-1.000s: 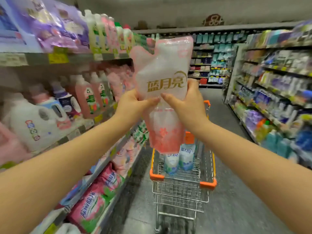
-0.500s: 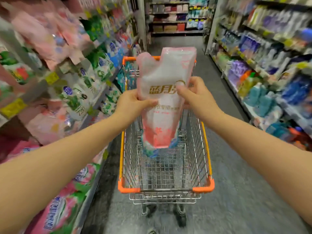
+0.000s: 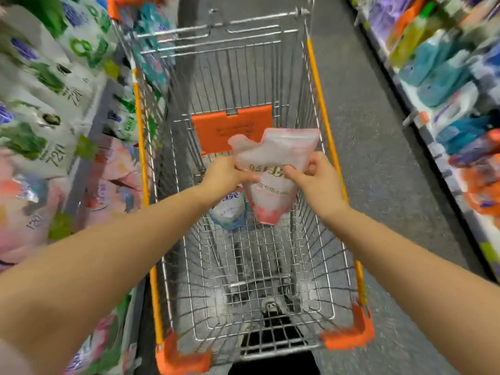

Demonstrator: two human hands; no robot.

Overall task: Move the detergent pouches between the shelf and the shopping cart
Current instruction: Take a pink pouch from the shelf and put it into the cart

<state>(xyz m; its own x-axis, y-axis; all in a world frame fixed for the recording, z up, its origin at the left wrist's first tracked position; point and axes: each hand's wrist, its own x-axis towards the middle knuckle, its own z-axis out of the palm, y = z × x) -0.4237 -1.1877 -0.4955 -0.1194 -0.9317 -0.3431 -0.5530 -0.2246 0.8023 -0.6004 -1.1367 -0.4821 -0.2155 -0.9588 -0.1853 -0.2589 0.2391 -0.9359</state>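
Pink-white soft plastic detergent pouch pinched by left hand and right hand | held over steel-wire shopping cart | risk: released high, it may topple onto blue-white pouch

We record one wire shopping cart standing on the grey floor, with a white-and-blue pouch on its mesh bottom. Left shelf: green-and-white pouches, pink pouches. Right shelf: blurred teal containers.

Detergent pouch: white, pink base, gold lettering. Second pouch: white, pale blue-green. Shopping cart: silver wire grid, orange rails, corners and flap. Floor: speckled grey.
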